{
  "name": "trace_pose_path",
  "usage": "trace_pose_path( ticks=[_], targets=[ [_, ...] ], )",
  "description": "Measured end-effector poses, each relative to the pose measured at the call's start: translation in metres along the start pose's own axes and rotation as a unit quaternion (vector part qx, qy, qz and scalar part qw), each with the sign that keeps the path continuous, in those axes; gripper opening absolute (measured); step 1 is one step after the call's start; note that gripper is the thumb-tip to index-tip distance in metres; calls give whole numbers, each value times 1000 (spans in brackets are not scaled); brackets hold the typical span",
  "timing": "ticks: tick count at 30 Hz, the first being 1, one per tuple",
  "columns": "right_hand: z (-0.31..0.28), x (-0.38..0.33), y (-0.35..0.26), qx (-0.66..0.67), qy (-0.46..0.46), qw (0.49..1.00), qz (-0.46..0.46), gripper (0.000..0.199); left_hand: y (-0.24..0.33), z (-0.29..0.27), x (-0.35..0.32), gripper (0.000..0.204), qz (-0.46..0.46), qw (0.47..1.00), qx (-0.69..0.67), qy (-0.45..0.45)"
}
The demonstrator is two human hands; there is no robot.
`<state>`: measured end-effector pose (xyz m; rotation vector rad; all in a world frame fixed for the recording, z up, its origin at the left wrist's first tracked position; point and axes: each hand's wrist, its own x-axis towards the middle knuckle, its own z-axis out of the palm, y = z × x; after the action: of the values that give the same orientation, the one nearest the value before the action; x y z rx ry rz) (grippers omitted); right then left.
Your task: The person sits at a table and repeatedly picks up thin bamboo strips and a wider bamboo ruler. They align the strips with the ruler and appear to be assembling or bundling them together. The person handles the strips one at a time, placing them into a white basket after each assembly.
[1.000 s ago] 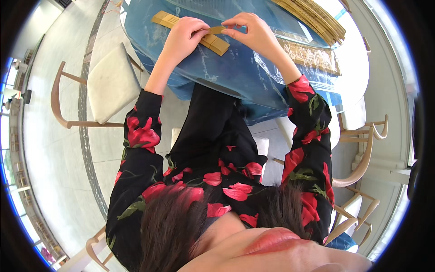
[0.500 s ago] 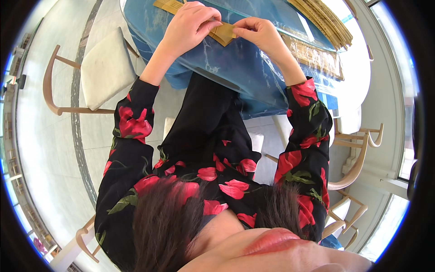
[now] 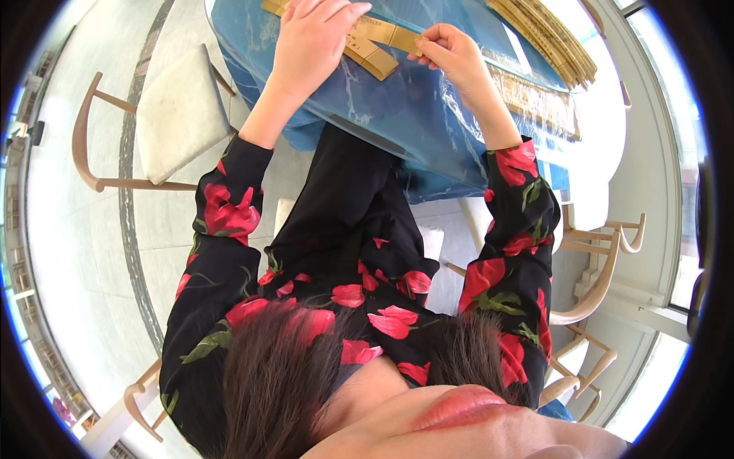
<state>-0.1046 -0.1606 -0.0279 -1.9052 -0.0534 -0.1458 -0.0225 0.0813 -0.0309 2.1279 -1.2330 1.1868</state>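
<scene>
Two flat gold card pieces with printing lie crossed at the table's near part. The upper gold card strip [image 3: 394, 34] runs rightward, its right end pinched between the thumb and fingers of my right hand [image 3: 453, 55]. Below it, a second gold card piece [image 3: 371, 58] slants down to the right on the blue covering. My left hand [image 3: 313, 42] rests over the left ends of both pieces with its fingers stretched out; it hides where they meet. Another bit of gold card [image 3: 273, 7] shows beyond that hand.
A blue, marbled cover under clear plastic spreads over the table [image 3: 428, 130]. To the right lie a stack of gold flat cards [image 3: 547, 38] and a plastic-wrapped gold bundle [image 3: 535, 103]. A chair [image 3: 180, 118] with a pale seat stands at the left, more chairs at the right.
My right hand has moved right, drawing out the upper card's end. My left hand has shifted slightly up and its fingers have straightened. Two separate card pieces now show.
</scene>
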Motion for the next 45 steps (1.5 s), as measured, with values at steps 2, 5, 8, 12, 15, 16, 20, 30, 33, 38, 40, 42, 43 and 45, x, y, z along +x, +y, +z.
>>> trace_pose_path(
  ticks=[2, 5, 8, 12, 15, 16, 20, 30, 33, 38, 40, 42, 43, 45],
  targets=[
    [-7, 3, -1, -19, 41, 999, -1, 17, -12, -1, -7, 54, -79, 996, 39, 27],
    [-10, 3, 0, 1, 43, 999, 14, 19, -2, -15, 8, 43, -68, 979, 173, 80],
    [-10, 4, 6, -12, 29, 1000, -1, 21, 20, -12, 13, 45, -53, 986, 161, 9],
    [-5, 0, 0, 20, -17, 1000, 3, 22, 27, 9, 12, 43, 37, 998, -54, -16],
    [-4, -4, -7, 40, -38, 998, 0, 24, 16, 13, 6, 44, 51, 995, -53, -66],
    [-4, -5, -8, 43, -45, 998, 10, 24, 15, 13, 4, 44, 47, 995, -63, -67],
    [-1, -8, -12, 69, -79, 993, 44, 29, 14, 12, 1, 41, 35, 993, -92, -72],
    [-5, -6, -13, 52, -100, 991, 71, 23, 11, 17, -2, 46, 43, 973, -205, -99],
    [-4, -6, -11, 31, -86, 994, 56, 20, 17, 14, -1, 45, 28, 971, -217, -100],
    [3, -8, -5, 4, -77, 996, 38, 20, 14, 18, -4, 44, 34, 963, -238, -120],
    [6, -8, -4, 6, -64, 997, 45, 20, 14, 17, -3, 43, 36, 964, -235, -117],
    [10, -6, -6, -48, -50, 997, 35, 21, 16, 15, -1, 40, 41, 965, -235, -108],
    [11, -6, -7, -104, -41, 994, 22, 21, 16, 16, 0, 39, 42, 966, -233, -103],
    [16, -8, -11, -155, -24, 988, 1, 21, 16, 19, -2, 37, 46, 969, -227, -90]
  ],
)
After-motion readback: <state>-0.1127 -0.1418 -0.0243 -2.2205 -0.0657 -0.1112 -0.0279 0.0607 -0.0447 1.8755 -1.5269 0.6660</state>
